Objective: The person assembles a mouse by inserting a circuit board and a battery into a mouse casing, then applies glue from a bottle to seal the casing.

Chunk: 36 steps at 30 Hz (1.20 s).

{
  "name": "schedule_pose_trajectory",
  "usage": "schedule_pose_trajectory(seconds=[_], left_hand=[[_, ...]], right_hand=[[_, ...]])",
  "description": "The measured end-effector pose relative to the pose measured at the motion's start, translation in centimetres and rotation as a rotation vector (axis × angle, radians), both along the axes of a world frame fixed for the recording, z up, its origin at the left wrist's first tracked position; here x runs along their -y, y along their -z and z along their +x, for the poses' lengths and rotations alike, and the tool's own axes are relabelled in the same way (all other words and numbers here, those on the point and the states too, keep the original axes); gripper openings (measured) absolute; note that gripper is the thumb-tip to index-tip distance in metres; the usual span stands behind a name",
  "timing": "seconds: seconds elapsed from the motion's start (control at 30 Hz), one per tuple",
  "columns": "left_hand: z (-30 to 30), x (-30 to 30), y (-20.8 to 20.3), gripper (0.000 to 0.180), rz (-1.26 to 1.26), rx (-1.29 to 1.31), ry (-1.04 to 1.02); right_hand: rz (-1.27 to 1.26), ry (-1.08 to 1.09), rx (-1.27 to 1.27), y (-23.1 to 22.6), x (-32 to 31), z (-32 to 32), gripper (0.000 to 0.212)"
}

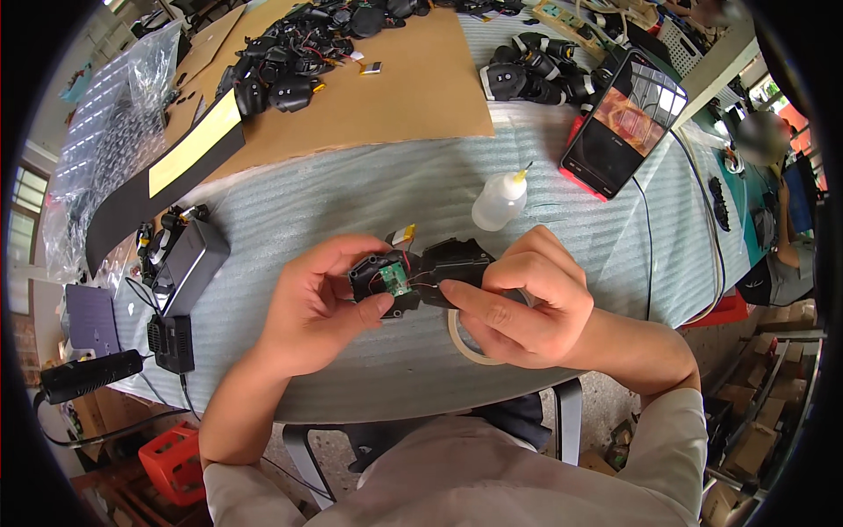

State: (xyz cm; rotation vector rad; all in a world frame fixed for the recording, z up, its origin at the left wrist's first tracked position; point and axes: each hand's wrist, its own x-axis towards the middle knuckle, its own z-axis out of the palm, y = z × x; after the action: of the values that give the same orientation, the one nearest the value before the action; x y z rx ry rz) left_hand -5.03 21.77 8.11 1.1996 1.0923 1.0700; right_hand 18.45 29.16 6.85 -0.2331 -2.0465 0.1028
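Between my hands is a small black plastic housing (454, 260), opened into two parts that thin wires join. A green circuit board (395, 278) sits in the left part, and a small battery with yellow tape (403, 235) sticks up behind it. My left hand (321, 303) grips the left part, its thumb along the lower edge beside the board. The fingers of my right hand (530, 301) close on the right part, with the index fingertip by the wires. Under my right hand, partly hidden, a roll of tape (462, 344) lies on the foam-covered table.
A squeeze bottle (500, 201) stands beyond my right hand. Behind it a phone (625, 126) leans on a red stand. Many black housings (290, 61) pile on cardboard (421, 97) at the back. At left are a grey box (190, 263) and a black adapter (171, 342) with cables.
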Motion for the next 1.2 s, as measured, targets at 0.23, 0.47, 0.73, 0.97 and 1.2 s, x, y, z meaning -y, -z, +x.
schedule_pose_trajectory(seconds=[0.23, 0.47, 0.73, 0.97, 1.2], left_hand=[[-0.6, 0.2, -0.5, 0.044, -0.138, 0.074, 0.062], [-1.1, 0.2, -1.4, 0.041, -0.196, 0.107, 0.126], [-1.5, -0.1, -2.1, 0.039, -0.24, 0.142, 0.107], [-1.5, 0.2, -1.7, 0.038, -0.187, 0.075, 0.106], [-1.1, 0.3, -1.4, 0.042, -0.143, 0.107, 0.088]], right_hand=[[0.006, 0.021, 0.044, 0.0, -0.1, 0.1, 0.043], [0.015, 0.026, 0.052, -0.2, -0.1, 0.0, 0.044], [0.086, 0.041, 0.117, 0.0, -0.8, -0.1, 0.036], [0.042, 0.014, 0.152, 0.5, -0.8, -0.4, 0.032], [-0.102, -0.013, 0.156, 0.3, -0.6, -0.5, 0.041]])
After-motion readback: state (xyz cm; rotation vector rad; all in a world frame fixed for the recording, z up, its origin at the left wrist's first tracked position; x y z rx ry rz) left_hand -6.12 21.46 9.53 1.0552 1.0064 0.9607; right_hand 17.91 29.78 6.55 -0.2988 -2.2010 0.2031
